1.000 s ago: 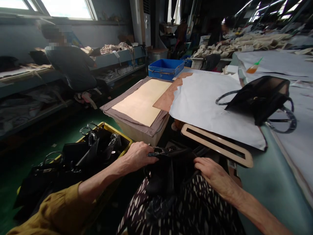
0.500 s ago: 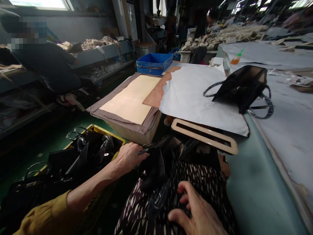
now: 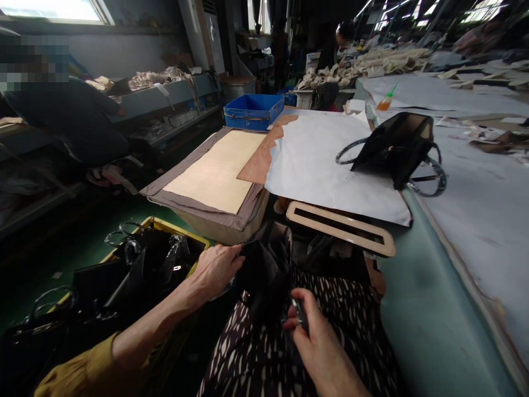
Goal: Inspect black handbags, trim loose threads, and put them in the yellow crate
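Observation:
A black handbag rests on my lap, over a dark skirt with a pale pattern. Its opening faces away from me and shows a lighter lining. My left hand is closed on the bag's left edge, fingertips partly hidden by the dark fabric. On the near right side, my right hand is closed round a dark strip with a glint on it, which looks like the bag's handle. To my left, a yellow crate holds several black handbags with plastic-wrapped handles.
Another black handbag sits on the white-covered table at the right. A slotted pale frame juts from the table's near edge. Ahead are a tub topped with a cream sheet and a blue bin. A person sits at the far left.
My right hand was loosely open; now it has closed on the handle. The handbag on my lap has turned more upright. My left hand has kept its hold.

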`<state>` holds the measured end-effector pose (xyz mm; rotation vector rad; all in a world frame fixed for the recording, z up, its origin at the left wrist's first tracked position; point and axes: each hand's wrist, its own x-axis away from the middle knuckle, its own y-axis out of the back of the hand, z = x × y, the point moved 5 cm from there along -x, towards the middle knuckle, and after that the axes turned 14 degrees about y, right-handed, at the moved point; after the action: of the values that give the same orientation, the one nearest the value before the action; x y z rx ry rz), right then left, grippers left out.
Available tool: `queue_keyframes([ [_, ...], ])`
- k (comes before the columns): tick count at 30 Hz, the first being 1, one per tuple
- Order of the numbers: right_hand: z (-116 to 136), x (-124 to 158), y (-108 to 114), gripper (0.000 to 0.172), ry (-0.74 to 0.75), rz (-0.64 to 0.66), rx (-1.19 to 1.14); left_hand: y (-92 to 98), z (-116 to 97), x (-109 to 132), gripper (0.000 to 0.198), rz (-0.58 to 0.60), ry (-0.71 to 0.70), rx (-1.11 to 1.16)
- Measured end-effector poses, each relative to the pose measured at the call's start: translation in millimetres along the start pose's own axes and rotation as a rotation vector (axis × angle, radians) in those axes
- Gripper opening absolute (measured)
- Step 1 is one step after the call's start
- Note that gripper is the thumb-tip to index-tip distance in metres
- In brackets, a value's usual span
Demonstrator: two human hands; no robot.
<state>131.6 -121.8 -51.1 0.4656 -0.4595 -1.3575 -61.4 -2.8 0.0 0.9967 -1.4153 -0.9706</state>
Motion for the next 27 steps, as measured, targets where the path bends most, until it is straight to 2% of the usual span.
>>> queue_keyframes([
  [1,-4,-2,8,0.044,-0.065,-0.012,-0.121,-0.9,4,-4,0.026,-0.008,0.017,0.011],
  [3,-5,-7,30,0.043,-0.113,-0.032,-0.216,-5.5,11,-13,0.023,-0.002,0.045,0.073],
  [7,-5,-19,78,0.042,-0.085,-0.055,-0.136,-25.5,19,-31,0.012,0.128,0.059,0.364],
  [9,-12,-22,96,0.044,-0.103,-0.041,-0.089,-32.2,18,-35,0.009,0.141,0.045,0.492],
  [11,-22,-23,110,0.045,-0.148,-0.025,-0.043,-33.4,16,-36,0.01,0.121,0.017,0.58],
  [14,-37,-21,124,0.042,-0.18,-0.009,-0.029,-29.3,14,-32,0.022,0.135,-0.006,0.639],
  [18,-61,-12,129,0.042,-0.243,-0.051,-0.07,-20.8,13,-14,0.032,0.165,0.031,0.546],
  [20,-79,-4,124,0.042,-0.268,-0.058,-0.047,-20.2,9,0,0.034,0.163,0.053,0.439],
  [22,-95,5,115,0.038,-0.233,-0.045,0.035,-22.5,4,14,0.032,0.139,0.079,0.337],
  [25,-105,23,102,0.029,-0.106,-0.018,0.355,-29.4,-6,29,0.025,0.12,0.07,0.27],
  [27,-90,33,99,0.026,0.032,-0.057,0.665,-33.2,-11,36,0.024,0.116,0.042,0.255],
])
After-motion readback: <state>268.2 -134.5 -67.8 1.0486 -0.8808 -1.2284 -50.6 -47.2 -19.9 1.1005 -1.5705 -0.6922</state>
